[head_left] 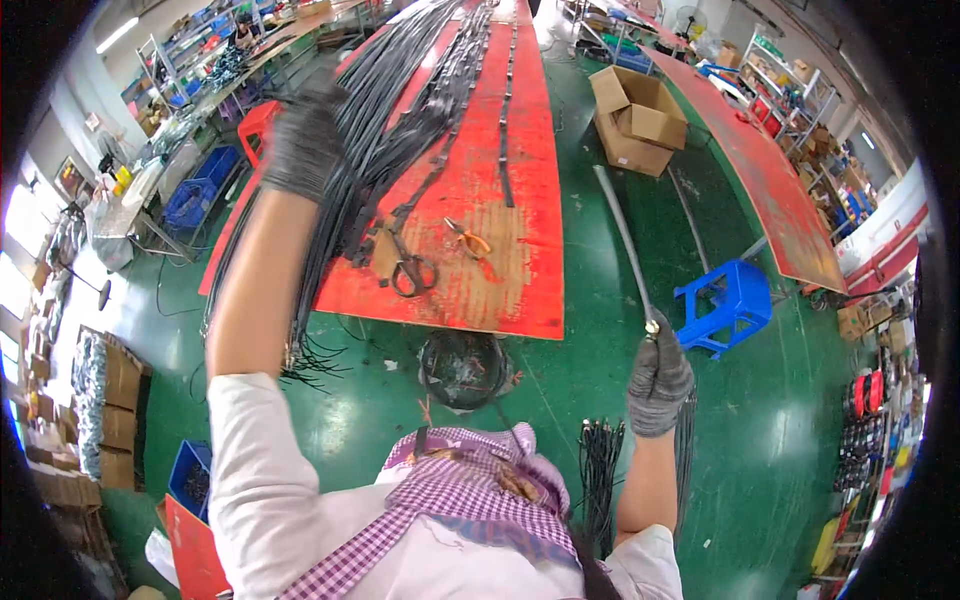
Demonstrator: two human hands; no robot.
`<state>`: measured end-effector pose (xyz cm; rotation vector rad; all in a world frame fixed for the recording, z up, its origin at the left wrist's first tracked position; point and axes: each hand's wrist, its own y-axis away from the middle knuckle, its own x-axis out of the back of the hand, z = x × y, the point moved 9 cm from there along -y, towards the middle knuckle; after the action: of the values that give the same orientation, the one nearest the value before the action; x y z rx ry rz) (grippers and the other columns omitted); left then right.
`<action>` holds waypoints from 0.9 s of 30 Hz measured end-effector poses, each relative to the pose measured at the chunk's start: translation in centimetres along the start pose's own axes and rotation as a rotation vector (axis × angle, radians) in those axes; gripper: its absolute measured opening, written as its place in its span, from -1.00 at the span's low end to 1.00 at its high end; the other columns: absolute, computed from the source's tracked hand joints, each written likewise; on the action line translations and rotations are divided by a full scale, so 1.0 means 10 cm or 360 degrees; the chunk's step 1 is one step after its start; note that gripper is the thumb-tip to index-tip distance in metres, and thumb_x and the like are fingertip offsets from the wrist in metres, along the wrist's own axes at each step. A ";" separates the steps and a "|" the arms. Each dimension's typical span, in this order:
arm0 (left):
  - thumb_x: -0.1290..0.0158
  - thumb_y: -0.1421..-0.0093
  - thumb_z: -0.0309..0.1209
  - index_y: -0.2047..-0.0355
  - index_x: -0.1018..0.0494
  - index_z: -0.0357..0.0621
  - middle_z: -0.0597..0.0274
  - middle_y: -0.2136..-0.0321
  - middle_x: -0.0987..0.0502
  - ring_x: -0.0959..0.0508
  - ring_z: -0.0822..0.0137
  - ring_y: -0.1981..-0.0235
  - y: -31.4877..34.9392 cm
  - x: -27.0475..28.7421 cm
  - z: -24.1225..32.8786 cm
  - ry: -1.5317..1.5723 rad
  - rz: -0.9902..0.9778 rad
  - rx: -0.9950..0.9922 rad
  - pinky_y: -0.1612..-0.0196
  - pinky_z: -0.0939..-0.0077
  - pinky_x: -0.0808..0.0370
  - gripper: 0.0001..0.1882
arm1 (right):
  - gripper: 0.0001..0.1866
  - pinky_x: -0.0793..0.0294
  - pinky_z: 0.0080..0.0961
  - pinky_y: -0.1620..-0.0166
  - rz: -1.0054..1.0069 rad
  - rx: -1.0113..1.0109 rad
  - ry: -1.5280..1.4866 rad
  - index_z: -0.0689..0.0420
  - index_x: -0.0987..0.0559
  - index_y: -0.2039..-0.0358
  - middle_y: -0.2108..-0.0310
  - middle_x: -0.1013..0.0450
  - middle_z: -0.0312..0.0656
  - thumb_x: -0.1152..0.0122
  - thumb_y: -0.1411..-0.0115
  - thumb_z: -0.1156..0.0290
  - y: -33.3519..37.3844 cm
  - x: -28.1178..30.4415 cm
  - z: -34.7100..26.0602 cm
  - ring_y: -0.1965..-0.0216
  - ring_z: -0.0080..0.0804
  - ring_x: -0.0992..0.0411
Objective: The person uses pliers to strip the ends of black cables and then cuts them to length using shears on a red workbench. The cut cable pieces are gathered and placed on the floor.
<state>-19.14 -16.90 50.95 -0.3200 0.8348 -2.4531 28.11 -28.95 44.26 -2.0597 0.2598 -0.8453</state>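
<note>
My left hand (pixel 305 145), in a dark glove, is raised over the left side of the red table, beside a thick bundle of long black cables (pixel 385 90). Motion smears its fingers, so I cannot tell whether it grips any of them. Low on the right, my right hand (pixel 660 385) wears a grey glove and is closed around the end of a long grey tube-like cable (pixel 625 235). A small shiny metal piece (pixel 652 328) shows at its fingers. Scissors (pixel 412 272) with dark handles and orange-handled pliers (pixel 467 238) lie on the table's near end.
The red table (pixel 535 270) runs away from me. A round black container (pixel 462 368) stands below its near edge. To the right are a blue stool (pixel 730 300), an open cardboard box (pixel 640 120) and another red table (pixel 760 170). Black cables (pixel 600 480) hang near my right forearm.
</note>
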 end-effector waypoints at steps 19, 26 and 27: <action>0.00 0.01 -0.48 0.31 -0.39 -0.21 0.34 0.50 -0.45 -0.38 0.58 0.45 2.17 -2.77 0.67 0.0972 -0.0898 0.0592 0.36 0.72 -0.34 -0.79 | -0.85 -0.28 -0.59 0.58 -0.0105 -0.0727 0.0161 0.21 -0.45 0.38 0.60 -0.38 -0.10 0.02 0.01 0.54 0.84 0.48 -0.01 0.67 -0.40 -0.32; 0.15 -0.11 -0.35 0.26 -0.38 -0.20 0.42 0.62 -0.38 -0.27 0.66 0.58 2.27 -2.76 0.94 0.0841 -0.0978 0.0423 0.52 0.79 -0.22 -0.76 | -0.85 -0.26 -0.60 0.58 -0.0144 -0.0773 0.0125 0.22 -0.44 0.37 0.63 -0.35 -0.14 0.02 0.01 0.56 0.84 0.65 -0.03 0.66 -0.42 -0.31; 0.15 -0.11 -0.34 0.26 -0.37 -0.19 0.43 0.63 -0.37 -0.27 0.66 0.58 2.28 -2.76 0.99 0.0822 -0.0993 0.0431 0.51 0.80 -0.22 -0.75 | -0.85 -0.26 -0.60 0.58 -0.0147 -0.0744 0.0112 0.22 -0.44 0.37 0.62 -0.35 -0.14 0.03 0.01 0.56 0.83 0.66 -0.04 0.66 -0.43 -0.31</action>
<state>16.83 -22.01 43.05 0.2032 0.6423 -3.2683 33.77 -37.27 40.94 -2.4923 0.4368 -0.9840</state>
